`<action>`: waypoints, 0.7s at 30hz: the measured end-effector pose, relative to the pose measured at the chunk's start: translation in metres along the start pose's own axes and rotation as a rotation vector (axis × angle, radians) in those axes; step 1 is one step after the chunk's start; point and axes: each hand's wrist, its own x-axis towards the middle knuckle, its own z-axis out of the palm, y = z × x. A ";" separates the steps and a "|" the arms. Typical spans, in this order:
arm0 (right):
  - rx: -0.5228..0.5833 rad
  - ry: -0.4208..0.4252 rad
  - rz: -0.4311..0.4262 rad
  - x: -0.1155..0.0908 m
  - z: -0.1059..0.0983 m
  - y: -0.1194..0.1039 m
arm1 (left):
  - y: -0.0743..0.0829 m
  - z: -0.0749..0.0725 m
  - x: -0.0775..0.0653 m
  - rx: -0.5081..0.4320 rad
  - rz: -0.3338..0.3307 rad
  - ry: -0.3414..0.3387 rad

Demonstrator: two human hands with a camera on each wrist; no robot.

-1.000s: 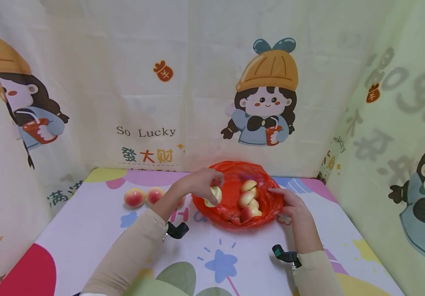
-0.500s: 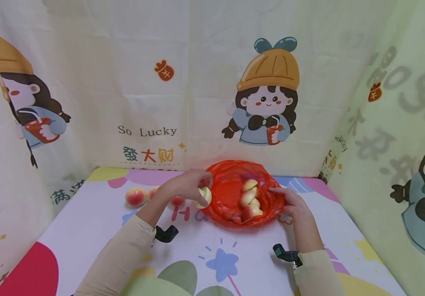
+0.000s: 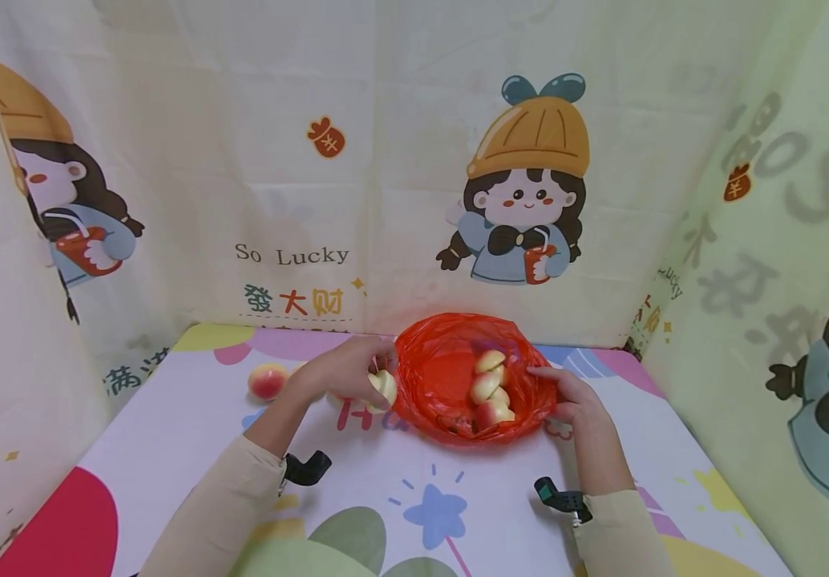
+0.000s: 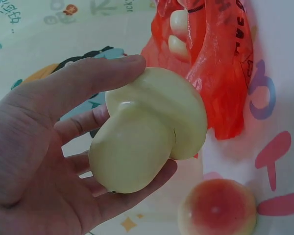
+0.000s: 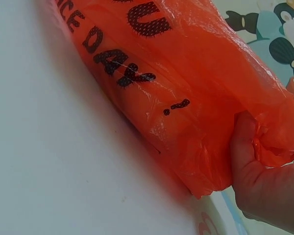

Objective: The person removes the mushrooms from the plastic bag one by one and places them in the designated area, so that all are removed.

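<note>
My left hand [image 3: 349, 370] holds a cream mushroom-shaped piece [image 4: 132, 152] just left of the bag. In the left wrist view its thumb lies over the rounded cap and the fingers curl beneath; the fat stem faces the camera. A red plastic bag [image 3: 423, 357] lies with its mouth toward me. Inside, on its right side, are several cream-and-red pieces [image 3: 487, 386] of that kind. My right hand [image 3: 576, 401] pinches the bag's right rim, the thumb outside in the right wrist view; its other fingers are largely hidden.
A red-topped piece [image 3: 268, 382] sits on the table to the left; another [image 4: 218, 208] is partly covered by my left hand in the head view. The patterned tabletop [image 3: 357, 481] meets printed cloth walls [image 3: 400, 200] at the back and sides.
My left hand has moved left from the bag's left rim with the mushroom-shaped piece, now outside the bag above the table. My right hand keeps its hold on the rim.
</note>
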 end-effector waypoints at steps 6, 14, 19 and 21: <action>0.011 0.005 0.008 0.000 0.000 0.000 | -0.009 -0.002 -0.011 -0.080 -0.007 0.003; 0.014 0.005 0.011 -0.001 0.000 0.002 | -0.023 -0.006 -0.024 -0.066 -0.023 0.017; -0.001 0.006 0.006 0.000 0.000 0.002 | -0.030 -0.011 -0.036 -0.067 -0.040 0.037; -0.016 0.005 0.005 0.000 0.000 0.002 | -0.033 -0.012 -0.040 -0.065 -0.043 0.045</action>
